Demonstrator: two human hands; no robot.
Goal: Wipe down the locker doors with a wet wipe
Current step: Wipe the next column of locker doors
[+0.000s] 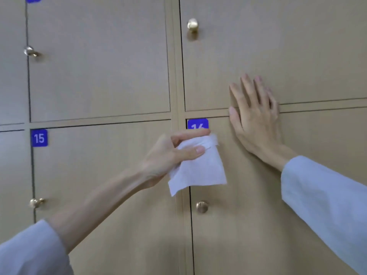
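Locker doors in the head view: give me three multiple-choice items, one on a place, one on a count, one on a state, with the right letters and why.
1. Where does the right hand lie?
A. On a knob
B. Flat across the gap between an upper door and the door below it
C. On label 15

2. How many round knobs show on the doors?
A. Two
B. Four
C. Six

3. How is the wet wipe held?
A. Pinched between the thumb and fingers of the left hand, hanging down
B. Pressed flat under the right palm
C. Lying loose, unheld

Answers:
1 B, its straight fingers reach onto the upper right door while the palm lies on the lower right door.
2 B, one knob sits on the upper right door, and three more show on the other doors.
3 A, the thumb lies over the wipe's top edge and the sheet droops below.
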